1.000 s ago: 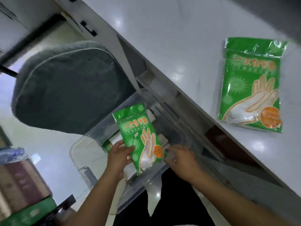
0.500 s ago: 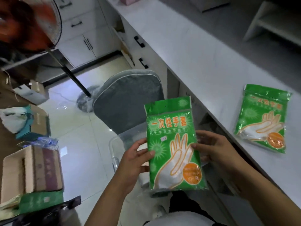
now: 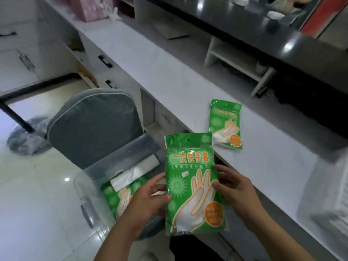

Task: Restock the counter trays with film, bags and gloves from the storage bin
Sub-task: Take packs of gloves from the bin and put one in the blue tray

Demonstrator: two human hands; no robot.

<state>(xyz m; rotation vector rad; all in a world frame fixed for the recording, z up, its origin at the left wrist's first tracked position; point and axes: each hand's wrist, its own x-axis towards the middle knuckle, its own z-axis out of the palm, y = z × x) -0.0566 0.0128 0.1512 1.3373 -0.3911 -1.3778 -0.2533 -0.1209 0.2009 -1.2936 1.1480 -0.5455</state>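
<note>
I am gripping a glove pack (image 3: 194, 183) in left hand (image 3: 148, 202) and right hand (image 3: 235, 191). One pack (image 3: 226, 125) is lying on the counter (image 3: 150, 59) at 1 o'clock; more are waiting in the bin (image 3: 84, 187).

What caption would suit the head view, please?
Both hands hold a green glove pack; another lies on the counter.

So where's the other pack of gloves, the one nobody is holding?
The loose glove pack lies flat on the white counter, right of centre, just beyond the pack held in both hands.
</note>
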